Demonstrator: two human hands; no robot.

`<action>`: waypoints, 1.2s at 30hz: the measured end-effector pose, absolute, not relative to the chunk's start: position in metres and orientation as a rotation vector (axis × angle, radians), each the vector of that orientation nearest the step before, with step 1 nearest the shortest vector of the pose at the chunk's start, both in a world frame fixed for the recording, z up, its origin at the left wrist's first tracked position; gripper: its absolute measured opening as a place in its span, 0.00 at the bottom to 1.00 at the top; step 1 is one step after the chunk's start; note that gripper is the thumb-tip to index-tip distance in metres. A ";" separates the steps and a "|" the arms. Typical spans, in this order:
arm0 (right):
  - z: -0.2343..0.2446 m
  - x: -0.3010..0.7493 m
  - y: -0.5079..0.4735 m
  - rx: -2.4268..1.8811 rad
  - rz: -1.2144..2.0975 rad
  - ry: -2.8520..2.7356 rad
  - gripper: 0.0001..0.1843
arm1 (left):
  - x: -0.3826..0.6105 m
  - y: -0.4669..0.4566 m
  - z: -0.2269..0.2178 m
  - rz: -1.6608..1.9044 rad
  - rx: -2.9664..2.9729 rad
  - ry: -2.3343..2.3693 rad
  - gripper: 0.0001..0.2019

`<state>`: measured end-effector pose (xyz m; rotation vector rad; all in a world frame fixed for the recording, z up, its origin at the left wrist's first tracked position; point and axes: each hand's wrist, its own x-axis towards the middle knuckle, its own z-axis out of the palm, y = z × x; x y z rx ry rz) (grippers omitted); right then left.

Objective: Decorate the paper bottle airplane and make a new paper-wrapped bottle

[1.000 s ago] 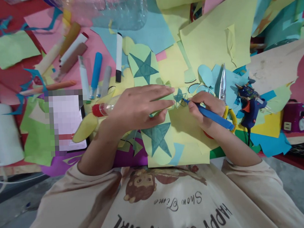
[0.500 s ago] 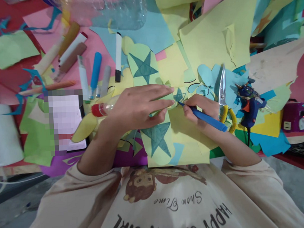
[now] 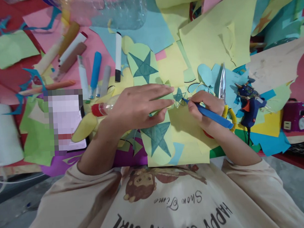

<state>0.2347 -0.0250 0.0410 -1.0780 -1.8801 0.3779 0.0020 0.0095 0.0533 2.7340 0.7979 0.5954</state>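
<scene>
Red table (image 3: 13, 74) peeks out from under lots of bright paper (image 3: 239, 29). Closest to the person, on the near side of the left hand (image 3: 139, 106), is a big star (image 3: 159, 137) that looks all coloured in. The left hand lies flat with its fingers stretched out on pale green paper (image 3: 165, 157); I see nothing pinched in it. The right hand (image 3: 210, 103) grips a blue pen (image 3: 209, 114). Between the hands, by the pen's tip, is a small star (image 3: 178, 95). Part of it is filled, so I think the pale part is left to do. Past the left hand, another star (image 3: 145, 69) looks done too.

Now for room. The yellow sheet (image 3: 186, 134) ends close to the shirt (image 3: 171, 217), and its plain patch gives the right hand space to slide nearer. Scissors (image 3: 222, 85) sit partly behind the right hand, so it could bump them. Farther out that way is a glue gun (image 3: 251, 109). Past the left hand are more pens (image 3: 96, 72), then clear plastic (image 3: 122, 14).
</scene>
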 end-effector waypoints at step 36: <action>0.043 0.236 -0.027 -1.072 0.368 -1.891 0.09 | 0.003 0.009 0.054 0.651 2.805 0.782 0.12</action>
